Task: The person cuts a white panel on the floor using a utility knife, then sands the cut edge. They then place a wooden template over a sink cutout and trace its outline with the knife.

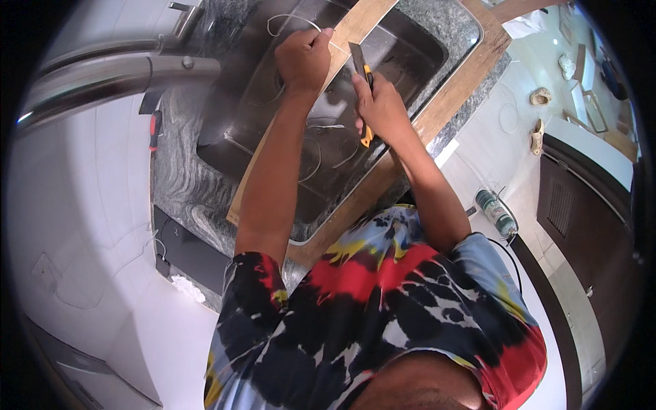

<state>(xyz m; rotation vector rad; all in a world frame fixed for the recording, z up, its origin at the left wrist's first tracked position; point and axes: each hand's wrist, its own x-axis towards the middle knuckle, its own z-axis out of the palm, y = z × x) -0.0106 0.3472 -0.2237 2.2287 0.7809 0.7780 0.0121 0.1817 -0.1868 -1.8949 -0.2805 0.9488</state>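
My left hand [303, 58] is closed around a thin white strip [287, 19] that loops up over the steel sink [273, 102]. My right hand [381, 106] grips a yellow-handled utility knife [362, 68], its blade pointing up toward the edge of a long wooden board [355, 31]. That board lies diagonally across the sink, and both hands work over it, a hand's width apart. More thin white strips [328, 126] lie curled in the sink basin.
A dark speckled stone counter [178, 184] with a wooden edge trim [465, 82] surrounds the sink. A steel faucet [116, 75] reaches in from the left. A red-handled tool [156, 130] lies on the counter. A sealant tube [495, 213] and sandals [538, 133] are on the white floor at right.
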